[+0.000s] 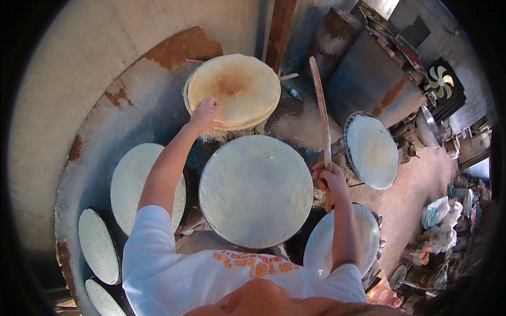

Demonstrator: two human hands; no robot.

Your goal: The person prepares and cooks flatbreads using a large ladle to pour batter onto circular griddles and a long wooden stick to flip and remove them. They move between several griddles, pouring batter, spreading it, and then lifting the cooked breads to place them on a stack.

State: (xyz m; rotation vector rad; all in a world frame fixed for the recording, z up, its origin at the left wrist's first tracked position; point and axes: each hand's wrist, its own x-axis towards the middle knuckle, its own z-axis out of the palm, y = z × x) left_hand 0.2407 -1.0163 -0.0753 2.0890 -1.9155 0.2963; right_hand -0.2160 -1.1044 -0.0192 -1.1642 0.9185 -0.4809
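A stack of large, thin round pancakes [247, 89], browned in the middle of the top one, lies at the far side. My left hand [206, 113] is at its near left edge, fingers curled in a pinch on the top pancake's rim; the fingertips are partly hidden. In front of me is a round griddle [255, 192] with a pale, even surface. To its right my right hand [329, 177] is closed round the lower part of a long, narrow wooden spatula [320, 100], its blade pointing up and away.
More round griddles with pale tops stand to the left [138, 184] and near right [345, 234]. Farther right is a round pan [371, 150] with a pale sheet, brownish in its middle. A metal drum [334, 39], a fan [440, 81] and plastic bags [443, 224] are beyond.
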